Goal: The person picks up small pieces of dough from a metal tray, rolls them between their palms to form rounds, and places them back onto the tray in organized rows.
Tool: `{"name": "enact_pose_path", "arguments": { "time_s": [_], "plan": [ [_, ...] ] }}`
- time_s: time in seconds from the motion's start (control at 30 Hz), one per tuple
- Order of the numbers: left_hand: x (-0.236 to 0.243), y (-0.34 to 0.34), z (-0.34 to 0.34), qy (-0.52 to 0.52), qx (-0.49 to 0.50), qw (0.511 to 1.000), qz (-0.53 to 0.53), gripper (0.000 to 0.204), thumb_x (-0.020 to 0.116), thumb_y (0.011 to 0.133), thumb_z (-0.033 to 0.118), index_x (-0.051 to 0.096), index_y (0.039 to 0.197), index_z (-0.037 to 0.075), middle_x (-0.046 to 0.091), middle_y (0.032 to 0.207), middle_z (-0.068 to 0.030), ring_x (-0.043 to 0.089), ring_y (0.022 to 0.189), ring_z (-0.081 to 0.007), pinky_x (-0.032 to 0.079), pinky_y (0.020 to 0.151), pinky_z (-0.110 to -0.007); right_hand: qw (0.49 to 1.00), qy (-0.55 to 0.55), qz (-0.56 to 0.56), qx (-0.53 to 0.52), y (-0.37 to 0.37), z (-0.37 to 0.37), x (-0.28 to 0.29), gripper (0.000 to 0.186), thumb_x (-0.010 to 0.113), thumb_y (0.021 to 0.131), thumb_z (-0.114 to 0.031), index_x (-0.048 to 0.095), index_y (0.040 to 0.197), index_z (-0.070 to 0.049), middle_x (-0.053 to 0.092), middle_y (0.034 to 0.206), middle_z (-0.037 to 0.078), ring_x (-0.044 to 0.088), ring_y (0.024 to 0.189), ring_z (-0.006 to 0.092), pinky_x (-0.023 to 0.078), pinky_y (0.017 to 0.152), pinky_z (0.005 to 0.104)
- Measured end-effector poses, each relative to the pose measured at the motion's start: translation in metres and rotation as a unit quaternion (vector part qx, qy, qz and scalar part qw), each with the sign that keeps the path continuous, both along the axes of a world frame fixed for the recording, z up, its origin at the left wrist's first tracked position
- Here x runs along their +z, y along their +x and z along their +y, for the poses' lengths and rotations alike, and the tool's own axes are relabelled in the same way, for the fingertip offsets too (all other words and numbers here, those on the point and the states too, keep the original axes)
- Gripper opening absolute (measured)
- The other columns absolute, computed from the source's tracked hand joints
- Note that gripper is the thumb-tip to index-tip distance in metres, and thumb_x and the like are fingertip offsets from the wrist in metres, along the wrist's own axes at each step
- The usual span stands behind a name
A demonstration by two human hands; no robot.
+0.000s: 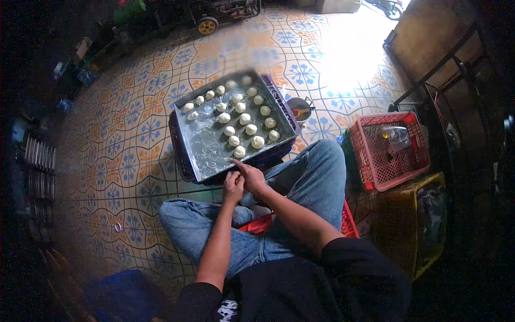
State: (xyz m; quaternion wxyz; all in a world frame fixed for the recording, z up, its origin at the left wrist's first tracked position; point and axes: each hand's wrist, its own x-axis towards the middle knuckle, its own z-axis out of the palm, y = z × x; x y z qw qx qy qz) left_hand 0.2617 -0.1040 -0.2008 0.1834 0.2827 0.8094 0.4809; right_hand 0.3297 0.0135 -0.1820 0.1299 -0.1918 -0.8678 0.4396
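A square metal tray point(198, 145) holds several pale dough balls point(244, 118) in rows, its lower left part bare and shiny. It rests on stacked dark purple crates point(278, 88) in front of my legs. My left hand point(233, 187) is just below the tray's front edge, its fingers curled against my right hand. My right hand point(250, 175) overlaps it at that edge, index finger reaching toward the tray and the others bent. What either hand holds, if anything, is hidden or too small to make out.
A metal pot point(300, 104) stands right of the tray, beside a pink crate point(367, 161) with a clear bag inside and a yellow crate point(416, 239). I sit over a red crate point(348, 220). A wheeled machine point(207, 26) is at the back; dark metal racks line the right.
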Motion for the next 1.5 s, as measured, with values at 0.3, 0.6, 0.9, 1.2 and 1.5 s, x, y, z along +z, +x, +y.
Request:
{"name": "enact_pose_path", "arguments": {
  "time_s": [0.3,0.6,0.9,1.2,1.5],
  "plan": [
    [0.027,0.002,0.015,0.185,0.125,0.914,-0.338,0.048,0.070,0.094,0.026,0.051,0.132,0.004,0.059,0.121,-0.0087,0.059,0.107,-0.0190,0.051,0.092,-0.033,0.977,-0.170,-0.045,-0.116,0.007,0.018,0.000,0.069,0.077,0.078,-0.018,0.054,0.143,-0.020,0.069,0.084,0.004,0.069,0.079,0.0194,0.054,0.069,0.0345],
    [0.062,0.038,0.037,0.366,0.164,0.889,-0.221,0.050,0.075,0.089,0.015,0.047,0.127,0.002,0.058,0.115,-0.0103,0.069,0.094,-0.0242,0.055,0.092,-0.038,0.409,-0.889,-0.006,0.205,0.003,-0.020,-0.040,0.044,0.054,0.098,-0.033,0.049,0.138,-0.015,0.058,0.126,0.001,0.057,0.114,0.0151,0.049,0.090,0.0323],
    [0.071,0.036,0.025,0.246,0.207,0.918,-0.234,0.027,0.078,0.087,0.016,0.053,0.096,0.011,0.056,0.082,-0.0006,0.057,0.072,-0.0113,0.050,0.070,-0.030,0.879,-0.459,0.053,0.118,-0.001,-0.029,-0.048,0.049,0.059,0.093,-0.034,0.059,0.136,-0.012,0.067,0.122,0.009,0.063,0.112,0.0209,0.048,0.095,0.0345],
    [0.057,0.023,0.023,0.194,0.151,0.969,-0.026,0.047,0.085,0.079,0.023,0.052,0.109,0.007,0.054,0.096,-0.0029,0.055,0.089,-0.0149,0.049,0.080,-0.032,0.935,-0.348,0.006,-0.064,-0.006,-0.024,-0.032,0.043,0.059,0.091,-0.037,0.072,0.120,-0.008,0.073,0.113,0.014,0.069,0.105,0.0270,0.051,0.093,0.0358],
    [0.072,-0.002,0.016,0.171,-0.003,0.978,-0.116,0.057,0.088,0.076,0.014,0.059,0.124,0.005,0.067,0.106,-0.0040,0.065,0.098,-0.0142,0.053,0.087,-0.030,0.780,-0.595,0.167,-0.098,-0.005,-0.011,0.003,0.038,0.073,0.086,-0.018,0.067,0.118,0.001,0.072,0.109,0.008,0.069,0.097,0.0186,0.054,0.088,0.0324]
  ]
}}
